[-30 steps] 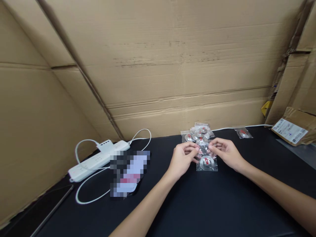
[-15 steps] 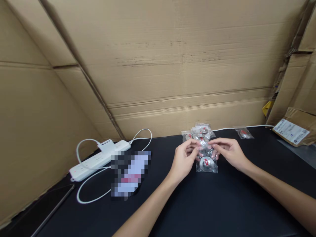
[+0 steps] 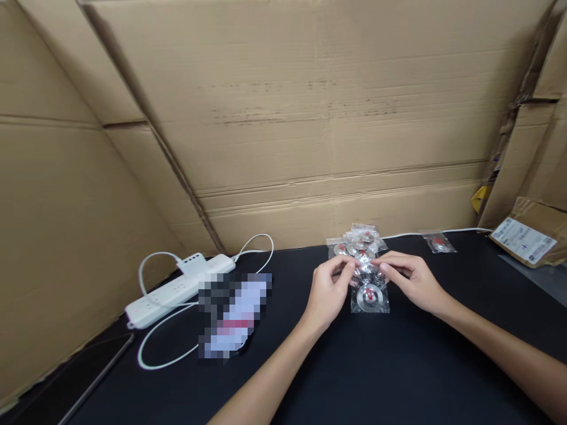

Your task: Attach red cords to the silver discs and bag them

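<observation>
My left hand (image 3: 330,289) and my right hand (image 3: 411,280) face each other above the black table, thumbs and fingertips closed on opposite edges of a small clear plastic bag (image 3: 365,267). Its contents are partly hidden by the fingers and glare. Just below on the table lies another clear bag (image 3: 370,298) holding a round metal disc with a red mark on it. Behind the fingers is a pile of similar bags (image 3: 364,235), overlapping one another, each showing silvery metal and red.
A single bag with a red-marked disc (image 3: 438,242) lies at the back right, near a cardboard package with a white label (image 3: 524,240). To the left are a white power strip (image 3: 177,292), a looped white cable (image 3: 144,354) and a blurred-out item (image 3: 237,319). Cardboard walls (image 3: 310,147) enclose the table.
Both hands stay nearly in place, and their fingertips have shifted slightly on the held bag. The bag in front of them is a little more exposed. The whole view has dipped slightly.
</observation>
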### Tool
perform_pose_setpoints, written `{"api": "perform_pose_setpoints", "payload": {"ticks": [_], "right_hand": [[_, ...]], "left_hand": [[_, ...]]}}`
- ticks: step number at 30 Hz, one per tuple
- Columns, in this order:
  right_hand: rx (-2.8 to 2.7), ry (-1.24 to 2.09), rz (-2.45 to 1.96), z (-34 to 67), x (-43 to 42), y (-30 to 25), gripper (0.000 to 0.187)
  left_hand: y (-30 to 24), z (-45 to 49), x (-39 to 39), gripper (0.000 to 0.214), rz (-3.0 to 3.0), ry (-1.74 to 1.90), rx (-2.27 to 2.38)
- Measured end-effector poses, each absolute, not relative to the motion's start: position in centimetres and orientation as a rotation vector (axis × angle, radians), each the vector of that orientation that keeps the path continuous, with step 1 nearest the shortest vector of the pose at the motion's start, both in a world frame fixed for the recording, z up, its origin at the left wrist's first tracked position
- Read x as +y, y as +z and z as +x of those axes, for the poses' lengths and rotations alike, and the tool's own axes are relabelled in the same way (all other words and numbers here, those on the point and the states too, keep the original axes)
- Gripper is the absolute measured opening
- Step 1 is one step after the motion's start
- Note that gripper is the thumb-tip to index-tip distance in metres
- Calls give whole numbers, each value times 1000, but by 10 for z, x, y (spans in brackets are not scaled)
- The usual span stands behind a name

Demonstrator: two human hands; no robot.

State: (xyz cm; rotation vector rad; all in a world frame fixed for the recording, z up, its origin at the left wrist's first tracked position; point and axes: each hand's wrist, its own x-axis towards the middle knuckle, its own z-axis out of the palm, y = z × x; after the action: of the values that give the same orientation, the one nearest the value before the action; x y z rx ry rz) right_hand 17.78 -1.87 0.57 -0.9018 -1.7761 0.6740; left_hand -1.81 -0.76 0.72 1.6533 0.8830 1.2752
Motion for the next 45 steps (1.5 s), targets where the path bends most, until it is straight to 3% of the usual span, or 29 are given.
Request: {"api": "perform_pose_setpoints", "payload": {"ticks": [5, 11, 18, 23, 28, 45], "right_hand": [[-1777, 650, -920, 176, -16, 1, 19], [-1688, 731, -938, 176, -14, -2, 30], [-1644, 918, -989, 173, -10, -10, 29], [-1654, 909, -964, 172, -12, -11, 28], [-1680, 903, -958, 172, -13, -10, 27], [-1575, 1025, -944, 169, -13, -6, 22]], "left_hand": [[5, -17, -8, 24, 1605, 1257, 879], [4, -17, -6, 25, 1591, 1254, 853], [7, -15, -8, 23, 1587, 1223, 821], [6, -15, -7, 40, 1587, 1188, 898], [4, -16, -7, 23, 1737, 1090, 891], [20, -27, -8, 21, 1930, 965, 920]]}}
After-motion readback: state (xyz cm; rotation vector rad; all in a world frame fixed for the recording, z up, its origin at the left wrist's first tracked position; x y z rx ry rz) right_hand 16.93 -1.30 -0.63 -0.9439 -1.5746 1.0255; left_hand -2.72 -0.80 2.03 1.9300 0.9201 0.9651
